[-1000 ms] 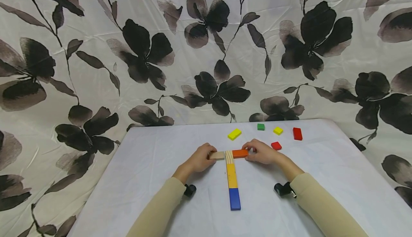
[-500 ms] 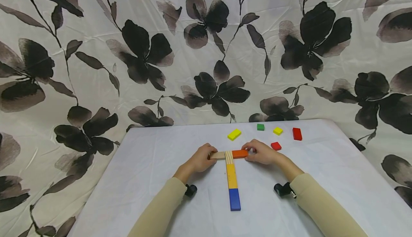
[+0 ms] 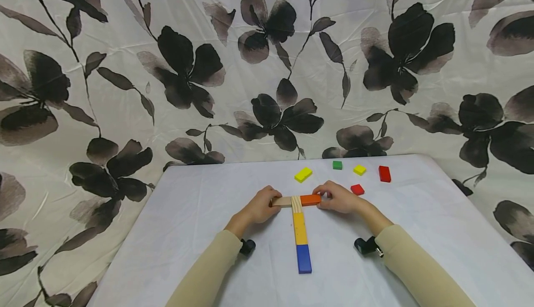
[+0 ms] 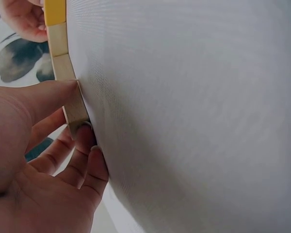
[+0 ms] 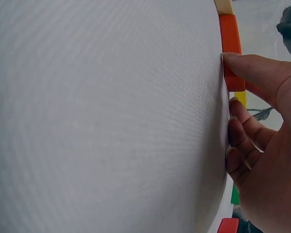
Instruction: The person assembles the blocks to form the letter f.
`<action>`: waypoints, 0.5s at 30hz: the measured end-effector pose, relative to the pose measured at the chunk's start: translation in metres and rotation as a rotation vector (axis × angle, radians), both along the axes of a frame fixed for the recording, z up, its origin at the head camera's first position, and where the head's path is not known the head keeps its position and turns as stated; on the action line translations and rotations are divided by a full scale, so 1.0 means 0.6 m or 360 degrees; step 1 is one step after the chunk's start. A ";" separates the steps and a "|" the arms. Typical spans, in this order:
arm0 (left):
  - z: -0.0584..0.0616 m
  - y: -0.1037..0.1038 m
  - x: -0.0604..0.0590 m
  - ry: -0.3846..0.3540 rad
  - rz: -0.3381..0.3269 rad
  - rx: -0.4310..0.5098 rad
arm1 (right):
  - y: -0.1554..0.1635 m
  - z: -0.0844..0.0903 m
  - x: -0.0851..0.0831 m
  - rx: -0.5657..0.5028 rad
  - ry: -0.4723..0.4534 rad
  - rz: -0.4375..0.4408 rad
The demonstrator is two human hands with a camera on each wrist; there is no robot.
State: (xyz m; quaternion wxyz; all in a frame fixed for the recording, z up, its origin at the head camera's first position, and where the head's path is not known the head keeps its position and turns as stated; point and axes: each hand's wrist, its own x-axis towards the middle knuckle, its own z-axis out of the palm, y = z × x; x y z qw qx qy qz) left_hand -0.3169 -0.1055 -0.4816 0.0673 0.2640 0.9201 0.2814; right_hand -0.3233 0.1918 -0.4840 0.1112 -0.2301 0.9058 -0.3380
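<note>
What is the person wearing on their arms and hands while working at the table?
Both arms are covered by long, close-fitting beige sleeves that end at the wrists. The left hand and right hand are bare, with no gloves or rings visible. A small black camera unit sits under each wrist.

Two red blocks (image 3: 384, 173) (image 3: 357, 189), three yellow (image 3: 303, 174) (image 3: 359, 169) (image 3: 300, 228), two plain wooden (image 3: 282, 201) (image 3: 296, 203); one orange (image 3: 310, 200), one blue (image 3: 303, 258), one green (image 3: 337, 164).

- Left hand (image 3: 257, 208) holds the left block (image 3: 282, 201), right hand (image 3: 339, 197) the right block (image 3: 310, 200).
- Between them, a block row (image 3: 301, 235) runs toward the person.
- Loose blocks (image 3: 358, 189) lie behind, right.
</note>
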 end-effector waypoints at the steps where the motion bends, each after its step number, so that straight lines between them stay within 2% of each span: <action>1: 0.000 0.000 0.000 -0.0003 0.0001 0.0001 | 0.000 0.000 0.000 0.0001 0.0000 -0.0001; 15: 0.000 0.002 0.002 -0.0013 -0.0006 -0.0017 | 0.001 -0.002 0.000 -0.0019 0.0003 0.0010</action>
